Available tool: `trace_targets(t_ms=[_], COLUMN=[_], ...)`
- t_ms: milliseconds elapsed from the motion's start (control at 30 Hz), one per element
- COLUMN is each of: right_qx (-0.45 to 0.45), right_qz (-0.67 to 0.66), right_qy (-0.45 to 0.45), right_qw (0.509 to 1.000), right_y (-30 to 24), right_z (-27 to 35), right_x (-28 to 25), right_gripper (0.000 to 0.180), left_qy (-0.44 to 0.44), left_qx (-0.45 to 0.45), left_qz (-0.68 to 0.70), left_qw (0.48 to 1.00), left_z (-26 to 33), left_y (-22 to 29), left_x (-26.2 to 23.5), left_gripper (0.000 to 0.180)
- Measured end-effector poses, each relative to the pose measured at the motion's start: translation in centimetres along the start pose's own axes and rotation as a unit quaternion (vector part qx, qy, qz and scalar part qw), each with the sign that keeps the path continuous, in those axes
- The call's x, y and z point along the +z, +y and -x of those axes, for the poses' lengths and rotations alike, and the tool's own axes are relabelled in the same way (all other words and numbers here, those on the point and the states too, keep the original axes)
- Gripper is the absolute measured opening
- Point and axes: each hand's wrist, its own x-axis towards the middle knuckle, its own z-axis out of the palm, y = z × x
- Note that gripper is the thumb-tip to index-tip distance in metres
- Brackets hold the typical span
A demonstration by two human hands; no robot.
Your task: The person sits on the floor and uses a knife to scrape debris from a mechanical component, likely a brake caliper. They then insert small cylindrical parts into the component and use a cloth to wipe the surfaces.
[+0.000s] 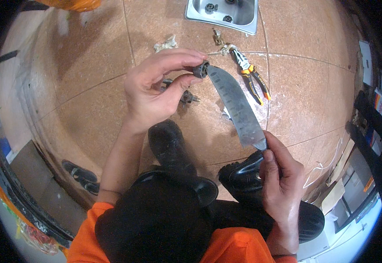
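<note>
A dimpled metal knife (239,108) (curved) faces a stubby cylinder (200,70).

The knife blade (237,104) is grey with darker dimples; the small cylinder (201,70) seems blackish; pliers (246,70) show black and yellow-orange; tiles (313,96) are speckled brown.

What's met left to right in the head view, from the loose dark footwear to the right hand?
Loose dark footwear → left hand → dark round part → knife → right hand.
</note>
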Motion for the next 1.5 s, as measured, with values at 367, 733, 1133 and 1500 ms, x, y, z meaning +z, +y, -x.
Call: trace_targets(t_ms=[367,733,1133,1500], right_qx=[0.003,-0.027,0.092,0.122], right_qz=[-0.116,-0.149,-0.198,-0.25], right_qy=[-0.038,-0.031,-0.101,-0.13], right_qw=[0.993,0.988,0.971,0.952], right_y=[2.1,2.6,1.6,1.5], right_z=[-1.2,-2.0,-1.9,-2.0], right_x=[0.6,1.0,0.3,0.1], right_gripper=[0.029,0.028,0.028,0.03], left_qy=[0.017,0.042,0.036,0.012], left_qx=[-0.15,-0.157,-0.118,-0.132], left_qz=[0.097,0.136,0.069,0.088], left_qw=[0.984,0.977,0.99,0.987], left_z=[0.1,-0.2,-0.1,-0.1], left_y=[0.5,0.3,0.2,0.2], left_x=[0.0,-0.7,-0.8,-0.4], left_gripper=[0.03,0.032,0.031,0.029])
